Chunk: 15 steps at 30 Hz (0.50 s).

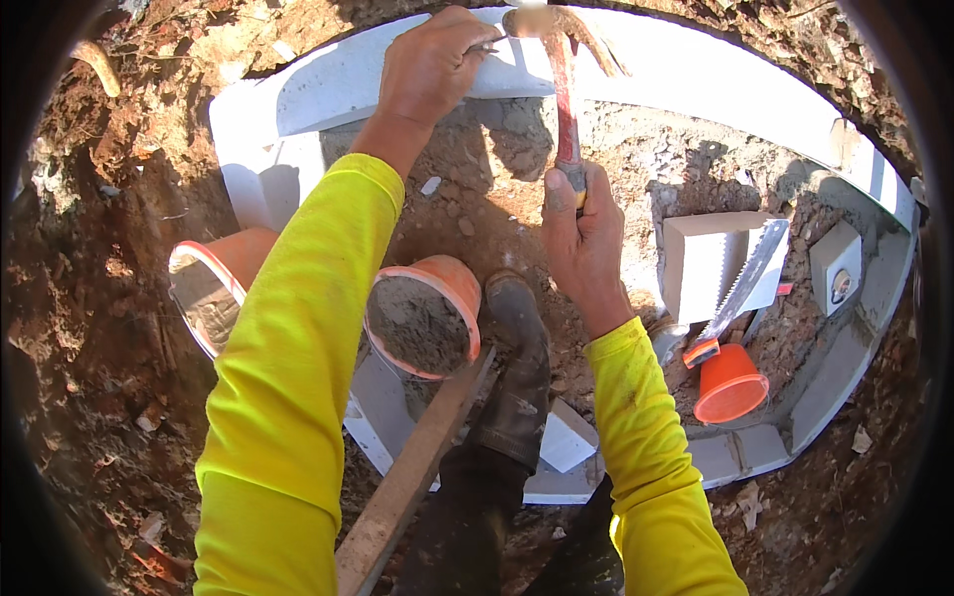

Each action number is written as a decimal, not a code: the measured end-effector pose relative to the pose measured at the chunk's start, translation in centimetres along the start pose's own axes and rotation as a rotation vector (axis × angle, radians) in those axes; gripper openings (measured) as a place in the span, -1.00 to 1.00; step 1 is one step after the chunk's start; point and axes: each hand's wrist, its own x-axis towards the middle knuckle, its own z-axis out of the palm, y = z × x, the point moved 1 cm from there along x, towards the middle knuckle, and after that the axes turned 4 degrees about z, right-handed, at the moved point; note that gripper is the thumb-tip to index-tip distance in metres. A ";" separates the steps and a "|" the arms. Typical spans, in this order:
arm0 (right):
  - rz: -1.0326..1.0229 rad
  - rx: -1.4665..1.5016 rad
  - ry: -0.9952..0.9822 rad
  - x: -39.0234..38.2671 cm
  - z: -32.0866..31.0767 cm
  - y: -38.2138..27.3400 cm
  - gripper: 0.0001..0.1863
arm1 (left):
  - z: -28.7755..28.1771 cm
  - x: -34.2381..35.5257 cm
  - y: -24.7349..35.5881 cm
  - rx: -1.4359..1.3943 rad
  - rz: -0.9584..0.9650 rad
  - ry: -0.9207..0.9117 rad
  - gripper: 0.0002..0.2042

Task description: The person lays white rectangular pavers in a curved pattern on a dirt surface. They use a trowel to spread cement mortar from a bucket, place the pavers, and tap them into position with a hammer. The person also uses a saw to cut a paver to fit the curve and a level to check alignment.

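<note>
My right hand (583, 238) is wrapped round the lower grip of a claw hammer (566, 109) with a worn red handle. The hammer head lies over the top of a white block wall (417, 62) at the far side. Just left of the head, my left hand (430, 65) is closed in a pinch. A thin, dark, nail-like metal piece (485, 47) shows at its fingertips, pointing toward the hammer head; most of it is hidden. The wall curves round a dirt floor (447, 214).
Two orange buckets of grey mortar, one upright (422, 323) and one at left (214, 283), flank my left forearm. A wooden board (412, 472) lies beside my boot (512, 328). At right are a white block (686, 263), a handsaw (740, 283), a small orange bucket (730, 387) and another block (833, 260).
</note>
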 end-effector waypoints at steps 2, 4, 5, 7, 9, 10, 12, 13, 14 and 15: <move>-0.049 0.034 0.052 -0.2 0.4 0.1 -0.75 | 0.1 -0.1 -0.1 -0.016 0.023 0.014 -0.83; -0.113 0.088 0.100 -0.4 0.8 0.7 -0.76 | 0.1 -0.1 -0.2 -0.010 0.029 0.001 -0.83; -0.044 0.069 0.061 -0.2 0.9 0.9 -0.77 | 0.1 0.0 -0.3 -0.004 0.033 -0.002 -0.82; 0.093 0.027 -0.016 0.3 0.9 1.2 -0.78 | 0.5 -0.5 -0.9 0.032 0.014 0.005 -0.80; 0.142 0.236 0.053 -0.2 1.4 0.5 -0.79 | 0.6 -0.5 -0.9 0.051 0.031 -0.002 -0.80; 0.109 0.279 0.090 -0.4 1.6 0.3 -0.79 | 0.6 -0.4 -1.0 0.057 0.057 -0.011 -0.81; 0.074 0.274 0.115 -0.3 2.0 0.7 -0.79 | 0.6 -0.6 -1.4 0.080 0.103 -0.010 -0.83; 0.111 0.232 0.056 -0.2 2.1 0.9 -0.79 | 0.8 -1.0 -2.4 0.096 0.124 0.001 -0.84; 0.143 0.190 -0.003 0.1 2.1 1.0 -0.79 | 0.7 -0.9 -2.7 0.115 0.149 0.014 -0.86; 0.174 0.149 -0.063 0.4 2.1 0.9 -0.79 | 0.8 -1.0 -2.9 0.108 0.137 0.016 -0.86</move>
